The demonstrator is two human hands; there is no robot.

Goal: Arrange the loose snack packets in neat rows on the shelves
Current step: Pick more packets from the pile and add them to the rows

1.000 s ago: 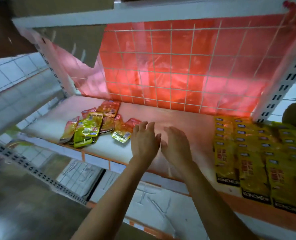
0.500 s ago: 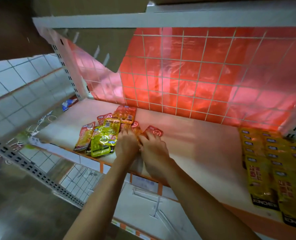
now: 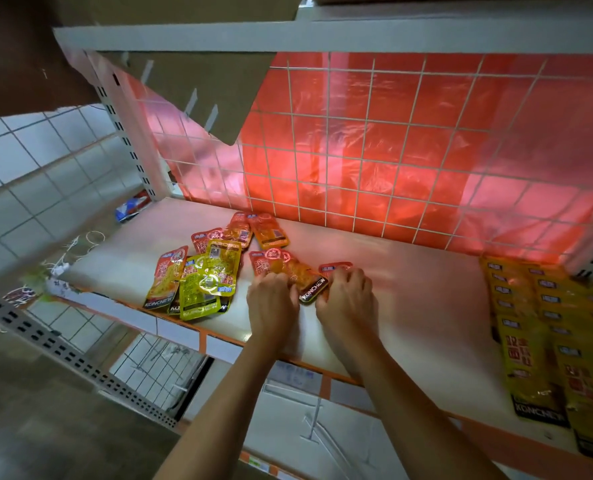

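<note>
Head view showed the left hand (image 3: 272, 303) and right hand (image 3: 347, 299) close together, fingers curled, both gripping one orange packet (image 3: 300, 273) on the white shelf (image 3: 409, 306). Just left of them, loose packets (image 3: 205, 271) lay in a heap. Yellow packets (image 3: 544, 323) sat in neat rows on the right. Farthest back stood a red wire wall (image 3: 392, 150).

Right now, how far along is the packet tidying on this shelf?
Done: the yellow packets at the right end of the shelf lie in neat overlapping rows. In hand: both grips, left hand and right hand, hold the orange packets mid-shelf. Left: the loose pile on the left, jumbled and overlapping.
</note>
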